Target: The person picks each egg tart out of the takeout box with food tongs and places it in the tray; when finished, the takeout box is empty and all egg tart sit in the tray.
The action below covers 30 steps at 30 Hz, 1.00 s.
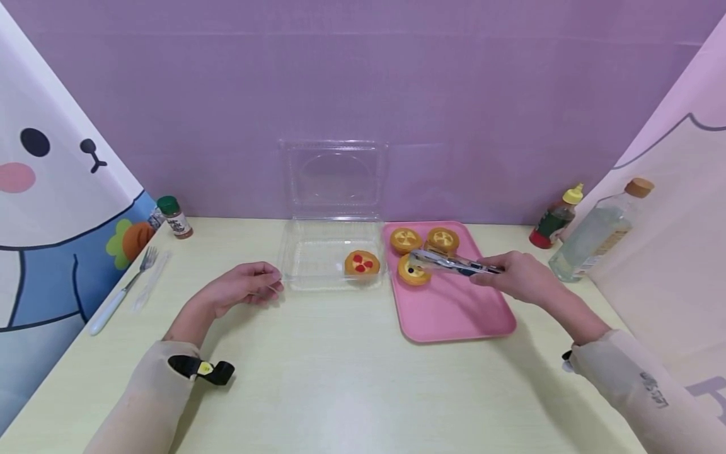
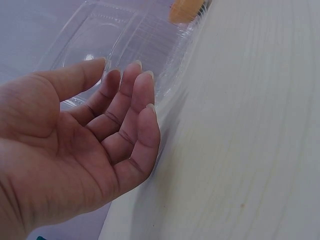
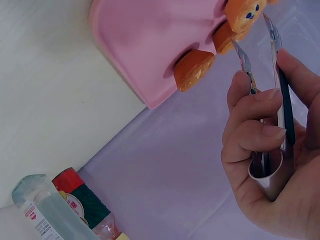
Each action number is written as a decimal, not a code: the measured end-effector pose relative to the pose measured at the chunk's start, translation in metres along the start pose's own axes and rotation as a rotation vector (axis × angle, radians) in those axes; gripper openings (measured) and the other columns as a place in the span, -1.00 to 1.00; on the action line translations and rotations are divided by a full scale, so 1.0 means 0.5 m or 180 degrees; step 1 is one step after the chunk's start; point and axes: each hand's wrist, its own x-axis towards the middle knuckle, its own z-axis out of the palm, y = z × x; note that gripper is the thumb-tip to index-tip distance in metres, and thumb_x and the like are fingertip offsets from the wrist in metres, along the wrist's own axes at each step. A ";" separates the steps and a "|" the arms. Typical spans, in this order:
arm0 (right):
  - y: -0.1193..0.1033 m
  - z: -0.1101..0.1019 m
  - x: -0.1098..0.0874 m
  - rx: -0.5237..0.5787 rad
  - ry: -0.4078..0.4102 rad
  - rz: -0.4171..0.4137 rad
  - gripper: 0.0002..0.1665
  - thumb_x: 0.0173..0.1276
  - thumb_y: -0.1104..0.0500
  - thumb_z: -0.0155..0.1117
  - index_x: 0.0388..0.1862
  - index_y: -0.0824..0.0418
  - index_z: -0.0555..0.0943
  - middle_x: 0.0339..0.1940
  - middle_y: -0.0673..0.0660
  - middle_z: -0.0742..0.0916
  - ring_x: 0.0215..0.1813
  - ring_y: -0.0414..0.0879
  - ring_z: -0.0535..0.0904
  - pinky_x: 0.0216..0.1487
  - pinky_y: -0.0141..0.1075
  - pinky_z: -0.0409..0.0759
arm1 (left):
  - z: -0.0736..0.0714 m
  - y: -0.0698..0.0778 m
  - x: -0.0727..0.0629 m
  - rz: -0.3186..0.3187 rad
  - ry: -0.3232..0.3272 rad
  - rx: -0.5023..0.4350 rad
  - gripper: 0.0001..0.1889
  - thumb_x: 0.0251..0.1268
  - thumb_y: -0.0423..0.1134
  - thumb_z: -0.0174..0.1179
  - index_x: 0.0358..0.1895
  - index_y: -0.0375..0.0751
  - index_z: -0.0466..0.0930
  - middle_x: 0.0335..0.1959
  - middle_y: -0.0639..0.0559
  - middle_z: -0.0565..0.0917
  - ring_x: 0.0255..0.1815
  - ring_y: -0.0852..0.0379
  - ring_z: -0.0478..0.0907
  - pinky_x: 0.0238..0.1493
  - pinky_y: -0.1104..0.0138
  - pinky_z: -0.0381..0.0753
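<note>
My right hand [image 1: 518,275] grips metal tongs [image 1: 454,261]. Their parted tips are at a tart with dark berries [image 1: 409,272] on a pink tray [image 1: 454,321]; I cannot tell whether they pinch it. Other tarts with pale crossed tops [image 1: 405,239] sit behind it, one partly hidden by the tongs. Beside the tray stands a clear plastic clamshell box [image 1: 312,252], lid raised, with a red-topped tart [image 1: 362,263] at its right end. At the box's left front corner is my left hand [image 1: 244,287], its palm bare in the left wrist view and its fingers loosely bent.
At the back right stand a red sauce bottle with a yellow cap [image 1: 553,221] and a clear bottle with a brown cap [image 1: 595,236]. A green-capped spice jar [image 1: 176,217], a fork [image 1: 125,290] and a wrapped clear utensil [image 1: 152,280] are on the left. A purple backdrop borders the table.
</note>
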 end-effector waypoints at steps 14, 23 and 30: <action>-0.027 -0.011 -0.003 -0.0008 0.0508 -0.0243 -0.05 0.24 -0.48 0.25 0.45 0.03 0.45 -0.43 0.06 0.60 -0.44 -0.06 0.37 -0.52 -0.28 0.29 | 0.000 -0.005 -0.003 -0.0029 0.0005 -0.0034 -0.56 0.56 -0.07 0.05 0.17 -0.43 0.38 -0.09 -0.02 0.65 -0.12 0.10 0.64 -0.07 0.27 0.67; -0.093 -0.011 0.023 -0.0536 0.0594 -0.0583 -0.23 0.31 -0.33 0.31 0.38 0.03 0.54 -0.08 0.13 0.76 -0.22 -0.02 0.54 -0.34 -0.25 0.44 | -0.001 -0.003 -0.002 0.0010 0.0034 -0.0041 -0.55 0.56 -0.06 0.06 0.17 -0.44 0.39 -0.10 0.00 0.66 -0.14 0.13 0.64 -0.07 0.28 0.66; -0.132 0.001 0.049 -0.0860 0.0555 -0.0799 -0.33 0.35 -0.24 0.32 0.36 -0.03 0.55 0.04 0.15 0.76 -0.27 -0.05 0.58 -0.37 -0.24 0.49 | 0.002 -0.001 0.001 0.0021 0.0029 -0.0025 -0.58 0.55 -0.05 0.07 0.13 -0.40 0.42 -0.11 0.01 0.66 -0.14 0.12 0.64 -0.06 0.27 0.66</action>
